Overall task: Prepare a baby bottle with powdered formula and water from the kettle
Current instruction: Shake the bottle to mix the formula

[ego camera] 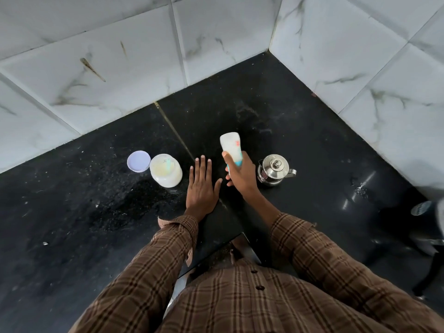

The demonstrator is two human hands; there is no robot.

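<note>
left hand (202, 188) lies flat, palm down, fingers straight and slightly spread — forearm in a brown checked sleeve. right hand (241, 173) is raised, fingers and thumb curled in a tight grip — its wrist bent forward, sleeve drawn back from the wrist.

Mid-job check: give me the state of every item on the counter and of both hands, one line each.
baby bottle: inverted, base up, milky inside, gripped near its blue collar.
right hand: grips the bottle above the counter.
left hand: flat on the counter, fingers straight.
formula jar: open, upright, scoop resting inside.
jar lid: off, lying left of the jar.
kettle: upright, lid on, untouched.
</note>
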